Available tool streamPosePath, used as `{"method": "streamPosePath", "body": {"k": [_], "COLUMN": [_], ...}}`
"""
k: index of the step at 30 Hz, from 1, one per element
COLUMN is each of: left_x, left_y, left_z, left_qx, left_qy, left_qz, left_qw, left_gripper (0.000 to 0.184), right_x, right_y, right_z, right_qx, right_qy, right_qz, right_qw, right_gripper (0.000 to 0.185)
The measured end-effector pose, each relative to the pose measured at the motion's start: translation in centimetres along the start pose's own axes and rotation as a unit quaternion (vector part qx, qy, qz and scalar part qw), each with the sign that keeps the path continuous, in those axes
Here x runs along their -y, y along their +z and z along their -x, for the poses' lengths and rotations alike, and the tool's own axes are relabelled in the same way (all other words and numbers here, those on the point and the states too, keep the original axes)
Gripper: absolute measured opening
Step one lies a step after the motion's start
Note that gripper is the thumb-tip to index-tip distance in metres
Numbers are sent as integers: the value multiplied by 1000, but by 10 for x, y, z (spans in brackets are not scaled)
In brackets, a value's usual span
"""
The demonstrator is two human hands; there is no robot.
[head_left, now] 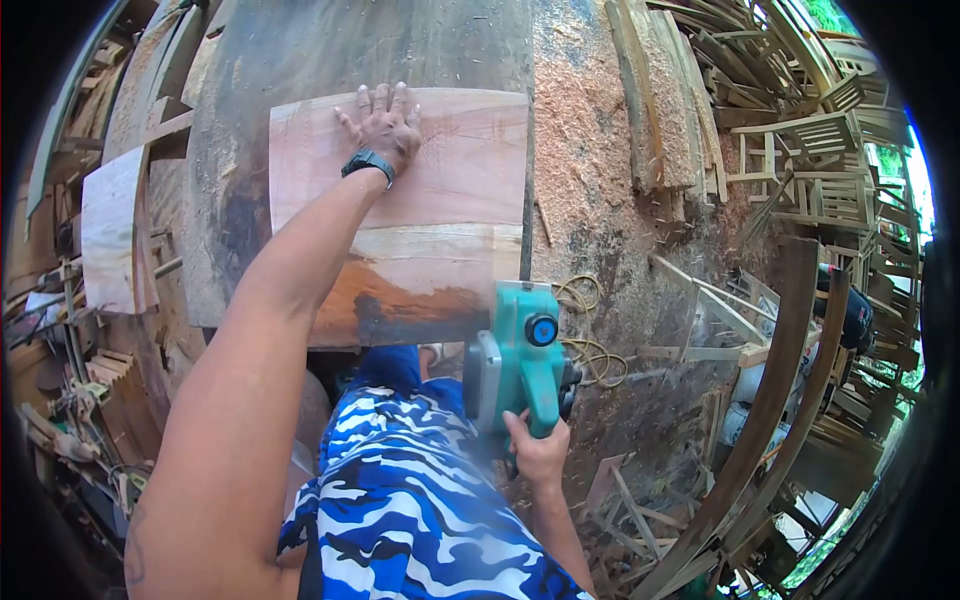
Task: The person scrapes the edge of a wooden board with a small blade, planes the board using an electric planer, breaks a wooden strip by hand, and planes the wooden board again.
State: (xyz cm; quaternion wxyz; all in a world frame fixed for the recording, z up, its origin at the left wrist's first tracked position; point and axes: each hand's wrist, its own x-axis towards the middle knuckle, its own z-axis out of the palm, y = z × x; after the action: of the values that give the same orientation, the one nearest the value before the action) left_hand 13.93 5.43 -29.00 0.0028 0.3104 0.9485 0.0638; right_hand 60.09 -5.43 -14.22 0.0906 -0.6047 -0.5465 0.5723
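Observation:
My left hand lies flat with its fingers spread on a pale wooden board, close to the board's far edge. A dark watch sits on that wrist. In my right hand is the rear handle of a teal electric hand planer, low at the right of the view. The planer's front end is at the near right corner of the board and bench. Its underside is hidden, so I cannot tell whether it touches the wood. An orange-brown and dark patch stains the bench edge below the board.
The worn bench supports the board. Wood shavings cover the ground to the right, beside long planks. A yellow cord loops near the planer. Stacked wooden chairs and curved timbers stand farther right.

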Motion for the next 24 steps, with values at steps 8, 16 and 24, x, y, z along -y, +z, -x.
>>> {"method": "streamPosePath", "body": {"k": [8,16,24], "left_x": [1,0,-1], "left_y": [-5,-6,-1], "left_z": [0,0,0], "left_qx": [8,-5,-16], "left_qy": [11,12,2], "left_qz": [4,13,-12], "left_qw": [1000,1000,1000], "left_gripper": [63,63,62], "right_x": [59,155,47], "right_y": [24,51,12], "right_z": [-65,-164,-44], "right_qx": [-15,48,24], "right_qy": [-56,-92,-19], "right_qz": [-28,-25,20], "right_qw": [998,994,999], "right_gripper": [21,23,22]}}
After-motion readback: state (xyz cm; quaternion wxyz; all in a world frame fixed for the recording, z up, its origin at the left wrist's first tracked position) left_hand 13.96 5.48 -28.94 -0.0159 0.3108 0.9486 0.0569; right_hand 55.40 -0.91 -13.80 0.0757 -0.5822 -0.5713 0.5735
